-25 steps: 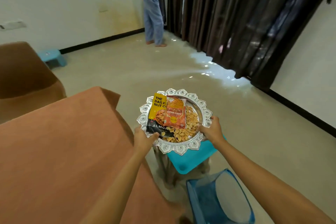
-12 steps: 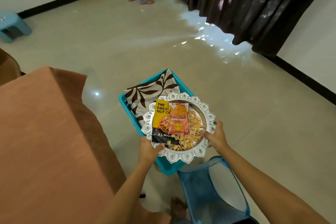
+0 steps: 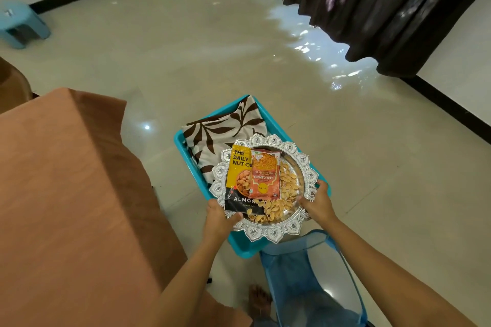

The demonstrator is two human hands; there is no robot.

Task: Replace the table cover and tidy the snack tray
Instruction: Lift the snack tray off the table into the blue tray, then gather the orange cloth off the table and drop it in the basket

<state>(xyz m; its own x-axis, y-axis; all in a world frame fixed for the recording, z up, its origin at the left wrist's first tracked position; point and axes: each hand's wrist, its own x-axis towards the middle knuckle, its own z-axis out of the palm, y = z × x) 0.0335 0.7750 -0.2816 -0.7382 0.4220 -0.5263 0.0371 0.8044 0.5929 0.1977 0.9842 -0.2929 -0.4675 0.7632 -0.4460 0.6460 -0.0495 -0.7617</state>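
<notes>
From the head camera, the silver snack tray (image 3: 275,234) hangs over the teal tub (image 3: 186,152), the left hand (image 3: 218,223) in a curled grip on its rim at 7 o'clock and the right hand (image 3: 317,203) likewise at 4, so a slight tilt could spill the loose pistachio shells (image 3: 288,186) and packets (image 3: 264,178).

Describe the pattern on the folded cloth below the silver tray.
The folded cloth is cream with dark brown leaf shapes; head view.

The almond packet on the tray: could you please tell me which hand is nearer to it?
Left. The left hand grips the tray beside the lower corner of the almond packet; the right hand grips the opposite rim, beyond the shells.
</notes>
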